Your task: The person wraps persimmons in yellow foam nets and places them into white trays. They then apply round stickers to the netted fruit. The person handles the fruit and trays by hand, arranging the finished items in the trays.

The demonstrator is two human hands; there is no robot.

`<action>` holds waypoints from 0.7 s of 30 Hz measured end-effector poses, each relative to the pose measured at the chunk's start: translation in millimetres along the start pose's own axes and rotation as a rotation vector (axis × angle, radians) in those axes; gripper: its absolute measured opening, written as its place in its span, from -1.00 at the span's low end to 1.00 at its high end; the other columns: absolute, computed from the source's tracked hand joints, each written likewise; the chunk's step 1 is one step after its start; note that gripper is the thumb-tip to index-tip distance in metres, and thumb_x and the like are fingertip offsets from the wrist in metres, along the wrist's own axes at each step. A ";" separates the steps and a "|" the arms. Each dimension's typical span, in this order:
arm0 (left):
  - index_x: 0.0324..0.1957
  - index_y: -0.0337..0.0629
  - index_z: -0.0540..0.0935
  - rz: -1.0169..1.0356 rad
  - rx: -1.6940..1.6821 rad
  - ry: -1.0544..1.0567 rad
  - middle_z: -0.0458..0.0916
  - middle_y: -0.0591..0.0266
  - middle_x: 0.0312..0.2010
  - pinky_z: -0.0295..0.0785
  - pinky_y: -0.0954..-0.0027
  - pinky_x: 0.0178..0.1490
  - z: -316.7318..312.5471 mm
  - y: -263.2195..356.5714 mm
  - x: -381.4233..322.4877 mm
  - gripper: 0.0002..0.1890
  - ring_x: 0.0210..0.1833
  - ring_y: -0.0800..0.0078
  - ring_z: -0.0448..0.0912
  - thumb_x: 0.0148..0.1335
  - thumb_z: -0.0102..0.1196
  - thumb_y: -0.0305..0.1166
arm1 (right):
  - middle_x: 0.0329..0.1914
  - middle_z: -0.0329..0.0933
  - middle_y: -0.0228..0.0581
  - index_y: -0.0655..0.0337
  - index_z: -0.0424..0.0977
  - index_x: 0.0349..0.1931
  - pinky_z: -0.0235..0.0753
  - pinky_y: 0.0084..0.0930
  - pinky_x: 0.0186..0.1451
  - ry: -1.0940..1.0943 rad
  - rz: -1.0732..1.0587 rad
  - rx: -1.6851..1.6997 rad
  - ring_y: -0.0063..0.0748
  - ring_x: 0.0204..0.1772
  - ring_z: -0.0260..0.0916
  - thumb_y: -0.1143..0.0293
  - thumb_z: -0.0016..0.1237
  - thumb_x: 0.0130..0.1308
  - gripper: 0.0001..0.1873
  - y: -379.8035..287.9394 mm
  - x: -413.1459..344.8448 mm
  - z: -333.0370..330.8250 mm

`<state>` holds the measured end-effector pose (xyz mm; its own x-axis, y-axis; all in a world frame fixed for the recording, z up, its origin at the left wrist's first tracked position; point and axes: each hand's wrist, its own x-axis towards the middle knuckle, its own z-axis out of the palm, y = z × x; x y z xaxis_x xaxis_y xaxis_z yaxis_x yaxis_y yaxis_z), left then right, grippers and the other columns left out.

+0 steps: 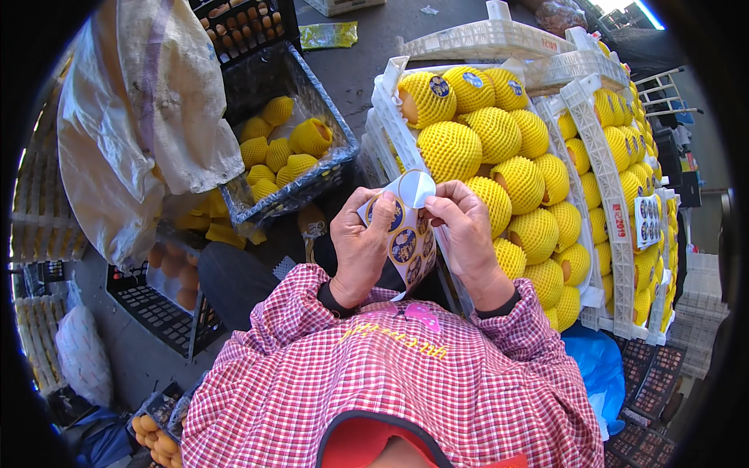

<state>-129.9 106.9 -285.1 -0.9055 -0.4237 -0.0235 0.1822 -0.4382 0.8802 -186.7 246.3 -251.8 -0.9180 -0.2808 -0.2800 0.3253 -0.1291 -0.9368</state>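
Observation:
My left hand (364,248) grips a sheet of round stickers (404,244), its thumb lying on the printed side. A round piece with a pale, blank face (413,186) stands up at the sheet's top end, apparently a sticker seen from its back. My right hand (468,234) pinches its lower right edge between thumb and finger. Just beyond the right hand, round fruits in yellow foam nets (449,151) fill a white plastic crate (391,111) in rows. Three of the farthest fruits bear round blue stickers (439,86); nearer ones show none.
To the left, a lined black crate (327,117) holds several netted fruits (278,153). A white woven sack (146,99) hangs beside it. More filled crates (614,205) stand at right, with another sticker sheet (647,221) on them. A black crate (152,301) holds bare fruits at lower left.

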 end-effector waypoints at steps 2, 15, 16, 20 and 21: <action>-0.22 -0.23 0.61 -0.020 -0.049 0.045 0.64 0.38 -0.36 0.48 0.63 -0.25 2.1 -2.0 -1.3 -0.86 -0.33 0.74 0.55 0.44 0.14 -0.36 | -0.31 0.61 -0.33 0.21 0.51 -0.20 0.51 -0.58 -0.16 -0.020 0.116 0.107 -0.57 -0.29 0.51 0.41 0.04 0.32 -0.89 -1.4 -3.7 -1.5; -0.28 -0.17 0.54 -0.060 -0.100 0.095 0.58 0.41 -0.41 0.46 0.64 -0.31 1.2 -8.1 0.1 -0.85 -0.39 0.76 0.51 0.45 0.13 -0.36 | -0.10 0.56 -0.23 0.12 0.39 -0.16 0.54 -0.27 -0.01 -0.009 0.137 0.565 -0.39 -0.09 0.53 0.44 -0.06 0.33 -0.89 7.1 -15.8 -1.9; -0.28 -0.17 0.54 -0.060 -0.128 0.107 0.59 0.40 -0.41 0.46 0.64 -0.31 0.3 -9.5 1.2 -0.85 -0.39 0.75 0.52 0.45 0.13 -0.36 | -0.10 0.57 -0.24 0.11 0.41 -0.14 0.53 -0.26 0.02 -0.005 0.137 0.580 -0.36 -0.08 0.53 0.42 -0.05 0.33 -0.87 7.1 -16.0 -2.5; -0.28 -0.16 0.51 -0.068 -0.191 0.137 0.61 0.37 -0.41 0.49 0.63 -0.30 -4.8 -8.5 4.8 -0.85 -0.40 0.73 0.55 0.45 0.12 -0.36 | -0.08 0.58 -0.24 0.12 0.44 -0.13 0.55 -0.22 0.10 0.029 0.064 0.541 -0.29 -0.03 0.56 0.43 -0.03 0.30 -0.84 6.0 -11.5 -7.6; -0.28 -0.16 0.51 -0.074 -0.201 0.133 0.62 0.37 -0.41 0.50 0.62 -0.30 -4.8 -7.6 6.6 -0.85 -0.40 0.72 0.56 0.45 0.12 -0.36 | -0.07 0.58 -0.23 0.13 0.44 -0.13 0.56 -0.21 0.11 0.049 0.020 0.502 -0.28 -0.01 0.56 0.46 -0.02 0.29 -0.84 2.4 -6.9 -10.5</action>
<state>-135.4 103.6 -294.2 -0.8633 -0.4793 -0.1583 0.2019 -0.6154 0.7619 -182.0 258.0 -254.3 -0.9162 -0.2448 -0.3173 0.4007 -0.5689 -0.7181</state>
